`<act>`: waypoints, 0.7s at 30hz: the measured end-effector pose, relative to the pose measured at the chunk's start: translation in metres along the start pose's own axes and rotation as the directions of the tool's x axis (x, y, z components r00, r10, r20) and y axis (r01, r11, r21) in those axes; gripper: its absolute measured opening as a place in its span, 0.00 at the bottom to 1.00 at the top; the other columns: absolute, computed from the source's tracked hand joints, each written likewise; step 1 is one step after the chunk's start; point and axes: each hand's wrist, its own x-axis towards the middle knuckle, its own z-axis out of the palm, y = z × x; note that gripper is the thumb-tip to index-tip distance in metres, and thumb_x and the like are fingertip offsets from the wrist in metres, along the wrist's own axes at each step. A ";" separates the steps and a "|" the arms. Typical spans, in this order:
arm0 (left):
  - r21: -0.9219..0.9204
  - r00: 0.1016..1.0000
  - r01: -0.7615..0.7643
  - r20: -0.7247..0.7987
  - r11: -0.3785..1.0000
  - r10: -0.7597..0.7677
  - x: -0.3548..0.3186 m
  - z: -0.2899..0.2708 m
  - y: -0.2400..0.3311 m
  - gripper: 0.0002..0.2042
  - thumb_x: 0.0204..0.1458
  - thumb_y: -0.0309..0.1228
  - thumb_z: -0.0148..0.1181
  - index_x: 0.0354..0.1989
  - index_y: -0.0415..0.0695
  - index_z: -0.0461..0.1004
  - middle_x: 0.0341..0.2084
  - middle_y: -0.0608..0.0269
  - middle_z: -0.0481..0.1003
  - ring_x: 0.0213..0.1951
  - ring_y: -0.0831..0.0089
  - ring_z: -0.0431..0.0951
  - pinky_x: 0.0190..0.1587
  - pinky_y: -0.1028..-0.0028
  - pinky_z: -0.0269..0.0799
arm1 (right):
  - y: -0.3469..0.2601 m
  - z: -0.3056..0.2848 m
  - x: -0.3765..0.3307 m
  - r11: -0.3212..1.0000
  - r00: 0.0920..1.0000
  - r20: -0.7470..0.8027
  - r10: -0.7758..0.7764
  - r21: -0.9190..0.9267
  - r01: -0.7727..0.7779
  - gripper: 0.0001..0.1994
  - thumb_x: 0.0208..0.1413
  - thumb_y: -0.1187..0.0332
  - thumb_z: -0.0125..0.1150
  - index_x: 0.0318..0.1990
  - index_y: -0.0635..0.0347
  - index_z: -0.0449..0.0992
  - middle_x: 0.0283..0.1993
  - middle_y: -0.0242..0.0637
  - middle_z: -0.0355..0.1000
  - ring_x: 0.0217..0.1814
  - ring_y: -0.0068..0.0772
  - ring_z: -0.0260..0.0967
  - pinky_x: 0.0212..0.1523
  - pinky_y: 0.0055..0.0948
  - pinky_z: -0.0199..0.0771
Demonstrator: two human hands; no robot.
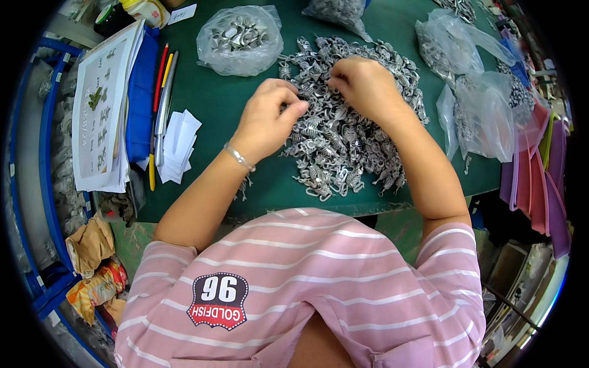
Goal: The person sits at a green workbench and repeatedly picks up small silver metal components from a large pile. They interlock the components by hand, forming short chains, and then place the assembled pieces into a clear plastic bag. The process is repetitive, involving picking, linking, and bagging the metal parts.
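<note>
Nearest, at 6 o'clock, the person's pink striped shirt [294,245] comes up to the edge of the green table [218,101]. In the middle of the clock lies a heap of small grey metal pieces [343,138], many ribbed like little skeletons; it probably sits there so both hands can get at it without stretching. The left hand [265,119] is at the heap's 9 o'clock edge, thumb and forefinger curled with a narrow gap, a bracelet [238,157] at the wrist. The right hand [367,89] is over the heap toward 12 o'clock, fingers bent down and close together, a posture that suits such small pieces. Whether either hand holds a piece, I cannot tell.

Farther out at 9 o'clock are white paper slips [179,147], then a grey metal rod [164,113] beside a blue box [143,104], perhaps laid there to spare the working space. Printed sheets [101,116] cover the box, hiding its inside.

At 3 o'clock a clear bag [488,116] has grey metal bits in it; another bag [437,52] toward 2 o'clock does too. Between 10 and 11 o'clock, an open round bag [210,58] shows silvery rings [245,37], its mouth spread, maybe for easy picking. Farthest, at 12 o'clock, a packed bag [338,12] holds small grey pieces.
</note>
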 end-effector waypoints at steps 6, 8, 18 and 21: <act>-0.674 0.920 0.342 0.099 0.655 -0.379 0.015 -0.028 0.015 0.05 0.50 0.27 0.57 0.29 0.38 0.72 0.27 0.63 0.73 0.25 0.79 0.71 0.25 0.79 0.66 | 0.021 -0.033 -0.002 -0.007 0.893 0.226 0.388 0.970 -0.242 0.09 0.50 0.65 0.62 0.35 0.58 0.74 0.22 0.23 0.65 0.26 0.12 0.62 0.20 0.14 0.58; -0.243 0.976 0.201 -0.036 0.949 -0.216 0.030 -0.013 0.014 0.05 0.50 0.27 0.56 0.28 0.39 0.73 0.26 0.65 0.73 0.24 0.80 0.70 0.23 0.80 0.63 | 0.015 -0.033 -0.003 0.312 0.905 0.224 0.362 0.886 -0.344 0.08 0.51 0.66 0.60 0.36 0.59 0.73 0.22 0.24 0.65 0.25 0.14 0.61 0.19 0.15 0.58; 0.645 0.960 -0.279 0.199 0.711 0.196 0.066 0.025 -0.001 0.04 0.39 0.28 0.63 0.22 0.41 0.76 0.30 0.55 0.68 0.36 0.56 0.71 0.38 0.62 0.70 | -0.002 -0.012 -0.013 0.995 0.995 0.094 0.019 -0.102 -0.010 0.13 0.46 0.70 0.60 0.42 0.58 0.74 0.38 0.43 0.73 0.39 0.47 0.71 0.38 0.41 0.71; 0.507 0.935 -0.339 0.091 0.793 0.342 0.063 0.020 -0.006 0.05 0.42 0.28 0.62 0.24 0.40 0.75 0.29 0.57 0.69 0.35 0.60 0.72 0.37 0.65 0.70 | -0.001 -0.010 -0.014 0.989 0.992 0.126 0.019 -0.150 0.000 0.12 0.47 0.69 0.60 0.41 0.58 0.75 0.39 0.42 0.73 0.38 0.48 0.70 0.37 0.41 0.71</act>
